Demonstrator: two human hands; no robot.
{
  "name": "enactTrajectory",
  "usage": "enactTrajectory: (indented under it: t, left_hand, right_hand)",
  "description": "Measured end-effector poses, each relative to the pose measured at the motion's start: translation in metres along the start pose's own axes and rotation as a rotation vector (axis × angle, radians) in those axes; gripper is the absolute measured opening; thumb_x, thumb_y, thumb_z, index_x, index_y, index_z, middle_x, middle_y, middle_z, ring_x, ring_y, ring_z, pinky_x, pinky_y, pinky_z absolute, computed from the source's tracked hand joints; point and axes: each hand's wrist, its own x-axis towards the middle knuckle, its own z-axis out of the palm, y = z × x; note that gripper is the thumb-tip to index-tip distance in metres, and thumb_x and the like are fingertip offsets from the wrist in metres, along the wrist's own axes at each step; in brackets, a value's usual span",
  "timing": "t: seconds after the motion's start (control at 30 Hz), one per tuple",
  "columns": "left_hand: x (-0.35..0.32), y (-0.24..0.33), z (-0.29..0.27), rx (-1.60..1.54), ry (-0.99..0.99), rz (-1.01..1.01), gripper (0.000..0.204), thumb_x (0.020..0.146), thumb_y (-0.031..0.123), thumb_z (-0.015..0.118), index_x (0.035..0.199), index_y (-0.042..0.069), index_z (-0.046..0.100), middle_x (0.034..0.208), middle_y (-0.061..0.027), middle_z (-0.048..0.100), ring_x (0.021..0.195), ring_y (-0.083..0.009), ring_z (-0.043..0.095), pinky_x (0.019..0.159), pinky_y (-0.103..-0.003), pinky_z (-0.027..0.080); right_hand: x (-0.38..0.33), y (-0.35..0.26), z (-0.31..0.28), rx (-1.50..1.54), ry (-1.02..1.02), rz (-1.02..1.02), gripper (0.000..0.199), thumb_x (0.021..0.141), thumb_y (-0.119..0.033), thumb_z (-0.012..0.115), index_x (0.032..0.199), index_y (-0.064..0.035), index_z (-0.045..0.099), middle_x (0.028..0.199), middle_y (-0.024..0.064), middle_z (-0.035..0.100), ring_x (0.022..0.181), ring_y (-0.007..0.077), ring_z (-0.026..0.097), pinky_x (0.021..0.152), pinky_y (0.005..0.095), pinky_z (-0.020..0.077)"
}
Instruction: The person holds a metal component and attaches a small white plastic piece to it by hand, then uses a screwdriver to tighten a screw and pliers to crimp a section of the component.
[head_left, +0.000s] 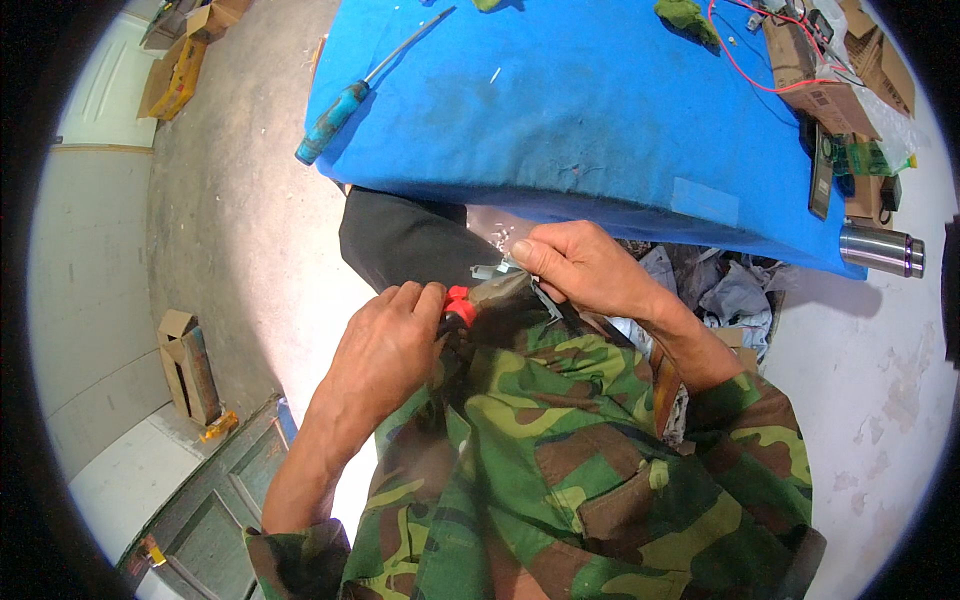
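My left hand (390,335) is closed round a tool with a red and black handle (458,305); its kind is mostly hidden by the fingers. Just to the right, my right hand (590,265) pinches a small pale metal or plastic piece (490,270) between thumb and fingers. A thin grey strip (547,300) hangs below those fingers. Both hands are close together above my lap, in front of the near edge of a blue cloth-covered table (520,110). Farther off, a screwdriver with a worn blue handle (335,122) lies on the table's left side.
Toward the right end of the table are a steel flask (880,250), a dark flat device (822,170), a green plastic bottle (865,157) and a red wire (735,65). Crumpled plastic bags (735,290) lie beneath. Cardboard boxes (188,370) stand on the floor at left.
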Motion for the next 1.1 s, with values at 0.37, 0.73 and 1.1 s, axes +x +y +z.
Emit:
enactTrajectory:
  t: [0.37, 0.73, 1.1]
  left_hand:
    - [-0.011, -0.009, 0.023, -0.233, 0.021, -0.057, 0.044, 0.079, 0.000, 0.080, 0.121, 0.003, 0.066, 0.101, -0.0182, 0.072, 0.089, -0.0404, 0.072, 0.078, -0.047, 0.059]
    - [-0.023, -0.020, 0.039, -0.290, 0.070, 0.007, 0.040, 0.083, 0.008, 0.078, 0.120, 0.004, 0.065, 0.093, -0.0185, 0.069, 0.083, -0.0397, 0.071, 0.074, -0.047, 0.059]
    - [-0.029, -0.021, 0.041, -0.327, 0.083, 0.050, 0.054, 0.071, -0.004, 0.081, 0.122, 0.001, 0.066, 0.098, -0.0193, 0.073, 0.085, -0.0391, 0.073, 0.074, -0.045, 0.060]
  right_hand:
    - [0.000, 0.009, -0.001, 0.356, -0.237, 0.173, 0.044, 0.111, -0.042, 0.052, 0.084, -0.0080, 0.063, 0.060, -0.0041, 0.052, 0.048, 0.0050, 0.046, 0.043, 0.0249, 0.0336]
    - [-0.002, 0.006, 0.002, 0.456, -0.349, 0.282, 0.045, 0.111, -0.044, 0.052, 0.086, -0.0085, 0.064, 0.059, -0.0050, 0.053, 0.045, 0.0026, 0.043, 0.040, 0.0221, 0.0316]
    - [-0.003, 0.009, -0.001, 0.489, -0.480, 0.277, 0.043, 0.112, -0.042, 0.053, 0.087, -0.0083, 0.063, 0.059, -0.0049, 0.052, 0.045, 0.0023, 0.042, 0.040, 0.0221, 0.0305]
